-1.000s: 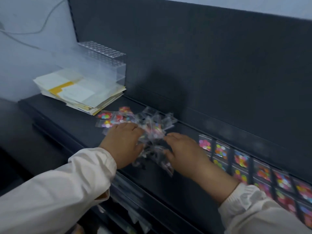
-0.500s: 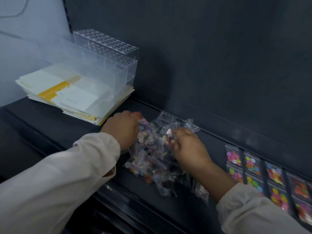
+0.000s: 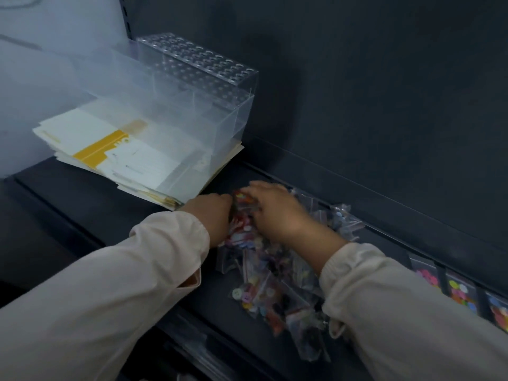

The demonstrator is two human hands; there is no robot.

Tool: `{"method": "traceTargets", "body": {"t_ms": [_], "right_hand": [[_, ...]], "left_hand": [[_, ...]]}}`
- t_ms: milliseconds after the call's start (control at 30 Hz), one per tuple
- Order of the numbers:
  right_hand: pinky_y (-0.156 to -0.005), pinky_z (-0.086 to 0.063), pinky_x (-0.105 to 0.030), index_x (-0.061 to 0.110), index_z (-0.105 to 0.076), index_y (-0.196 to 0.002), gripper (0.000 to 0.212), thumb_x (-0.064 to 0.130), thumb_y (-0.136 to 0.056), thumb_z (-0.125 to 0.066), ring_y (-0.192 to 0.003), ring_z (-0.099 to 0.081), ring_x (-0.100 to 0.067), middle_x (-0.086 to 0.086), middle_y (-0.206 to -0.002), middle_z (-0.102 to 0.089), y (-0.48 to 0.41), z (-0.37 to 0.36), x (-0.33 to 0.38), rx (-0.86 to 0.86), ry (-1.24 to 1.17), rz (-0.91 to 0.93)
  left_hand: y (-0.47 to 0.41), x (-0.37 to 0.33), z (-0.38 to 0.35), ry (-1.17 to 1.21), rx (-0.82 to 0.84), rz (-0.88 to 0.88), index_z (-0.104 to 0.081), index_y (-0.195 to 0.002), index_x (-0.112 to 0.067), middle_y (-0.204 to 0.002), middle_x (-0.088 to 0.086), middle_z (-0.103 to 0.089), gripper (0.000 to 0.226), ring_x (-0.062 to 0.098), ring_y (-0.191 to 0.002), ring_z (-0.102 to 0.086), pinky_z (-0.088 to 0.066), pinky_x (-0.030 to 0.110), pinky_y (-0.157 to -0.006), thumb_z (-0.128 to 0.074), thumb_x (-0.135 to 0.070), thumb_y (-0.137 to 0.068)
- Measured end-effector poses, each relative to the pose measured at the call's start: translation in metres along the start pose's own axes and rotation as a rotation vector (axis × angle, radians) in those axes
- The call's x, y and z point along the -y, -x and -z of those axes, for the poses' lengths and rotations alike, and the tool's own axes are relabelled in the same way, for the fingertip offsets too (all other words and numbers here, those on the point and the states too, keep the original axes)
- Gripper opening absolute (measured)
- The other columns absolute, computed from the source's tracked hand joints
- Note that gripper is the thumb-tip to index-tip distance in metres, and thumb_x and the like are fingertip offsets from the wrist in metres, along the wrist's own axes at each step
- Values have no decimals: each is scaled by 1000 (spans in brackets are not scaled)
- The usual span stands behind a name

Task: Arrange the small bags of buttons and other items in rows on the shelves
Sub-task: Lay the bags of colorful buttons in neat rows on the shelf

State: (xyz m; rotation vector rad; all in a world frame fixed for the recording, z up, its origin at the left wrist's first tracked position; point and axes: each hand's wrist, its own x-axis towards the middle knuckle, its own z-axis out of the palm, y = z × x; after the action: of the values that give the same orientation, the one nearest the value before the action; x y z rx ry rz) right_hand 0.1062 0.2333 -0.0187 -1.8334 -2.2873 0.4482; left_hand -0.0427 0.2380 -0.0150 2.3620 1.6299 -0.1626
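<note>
Looking down, we find our hands closer together than half a second ago, meeting at the far end of the pile of small bags (image 3: 275, 287) on the dark shelf (image 3: 82, 204). Left hand (image 3: 213, 220) and right hand (image 3: 277, 213), fingers curled, pinch a red-patterned bag (image 3: 244, 206). Left of the pile lies a paper stack (image 3: 118, 152), its print unreadable. Right of the pile sit rows of button bags (image 3: 461, 292).

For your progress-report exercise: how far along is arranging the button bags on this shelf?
Done: rows of bags lie flat at the right end of the shelf. In hand: the left hand and right hand meet on bags atop the pile; their grip is blurred. Left: the pile, heaped and unsorted.
</note>
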Motion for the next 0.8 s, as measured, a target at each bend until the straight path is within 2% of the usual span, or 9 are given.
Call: {"method": "traceTargets", "body": {"t_ms": [67, 133, 300, 367, 433, 500, 567, 667, 800], "right_hand": [[-115, -21, -35, 26, -37, -142, 56, 22, -89, -51, -139, -25, -23, -1, -154, -26, -15, -8, -1, 122, 27, -20], [-112, -27, -37, 25, -41, -140, 53, 26, -88, -52, -136, -32, -26, -4, -150, -33, -24, -16, -4, 137, 21, -30], [-90, -46, -36, 16, -67, -109, 25, 17, -88, -54, -106, -56, -27, -8, -112, -63, -25, -23, -3, -146, -17, -53], [-86, -49, -33, 18, -69, -103, 20, 17, -91, -54, -98, -61, -21, -3, -106, -68, -21, -15, 0, -203, -172, -107], [-77, -53, -28, 22, -71, -95, 18, 15, -91, -55, -88, -65, -13, 5, -94, -70, -14, -4, 3, -269, -448, -172], [-60, -52, -20, 21, -69, -87, 17, 11, -91, -56, -73, -63, -9, 7, -81, -68, -2, 11, 7, -326, -687, -224], [-50, -46, -17, 13, -67, -88, 11, 8, -90, -57, -60, -58, -8, 1, -74, -65, 16, 26, 9, -325, -838, -269], [-46, -45, -18, 9, -61, -88, 2, 10, -89, -60, -53, -55, -8, -3, -71, -63, 52, 45, 7, -265, -995, -371], [-45, -44, -18, 15, -61, -82, 12, 11, -92, -56, -52, -50, -9, -2, -69, -63, 111, 62, -5, -208, -1178, -461]], "left_hand": [[1, 4, -3, -17, -36, -18, -48, -121, -13, -119, 11, -54, 36, 29, -106, -57, -48, 38, -86, -54, -25, -88], [0, 7, -5, -22, -87, -27, -49, -121, -13, -117, 11, -53, 34, 28, -105, -57, -48, 37, -84, -52, -24, -88], [2, 9, -4, 32, -145, -38, -59, -108, -13, -108, 9, -55, 23, 26, -97, -58, -44, 32, -76, -50, -24, -90], [6, 9, -2, 111, -208, -58, -59, -96, -14, -97, 6, -50, 14, 25, -93, -56, -43, 32, -74, -53, -24, -88], [11, 8, 2, 208, -304, -93, -56, -87, -15, -90, 4, -42, 7, 23, -90, -52, -40, 30, -73, -57, -22, -86], [16, 5, 10, 280, -378, -106, -53, -79, -16, -87, 3, -43, 11, 22, -84, -50, -40, 30, -69, -60, -23, -84], [21, -1, 20, 369, -409, -81, -52, -75, -14, -80, 3, -49, 18, 19, -76, -52, -38, 29, -62, -63, -25, -83], [31, -15, 36, 653, -360, -30, -51, -68, -16, -65, -1, -52, 26, 11, -60, -49, -34, 24, -53, -72, -29, -78], [54, -48, 46, 1279, -96, 27, -53, -68, -13, -64, 8, -61, 23, 12, -42, -55, -42, 20, -41, -71, -19, -80]]}}
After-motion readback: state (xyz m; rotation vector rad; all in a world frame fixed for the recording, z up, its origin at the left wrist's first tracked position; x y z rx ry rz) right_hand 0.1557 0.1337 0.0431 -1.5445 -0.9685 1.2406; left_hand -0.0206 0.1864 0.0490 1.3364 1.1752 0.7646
